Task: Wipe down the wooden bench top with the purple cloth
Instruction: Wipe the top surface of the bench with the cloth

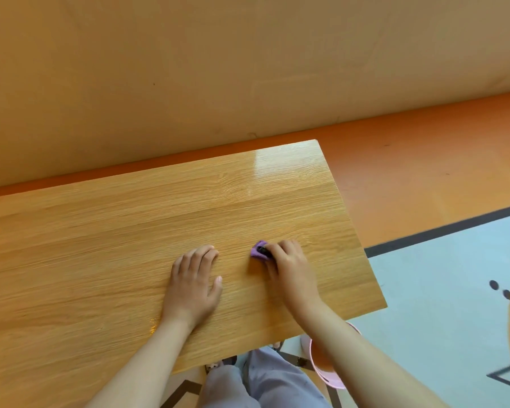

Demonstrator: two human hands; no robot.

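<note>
The wooden bench top [130, 245] fills the left and middle of the head view, its right end near the picture's centre right. My right hand [287, 262] presses a small bunched purple cloth [258, 251] onto the wood near the bench's right end; only the cloth's left tip shows beyond my fingers, with something dark in its folds. My left hand [196, 282] lies flat on the bench, palm down, fingers together, a short way left of the cloth and holding nothing.
A pink basin [327, 368] stands on the floor under my right forearm, beside the bench's near right corner. My legs in grey trousers [248, 384] show below the bench edge. An orange wall [248, 69] runs behind the bench. Floor lies to the right.
</note>
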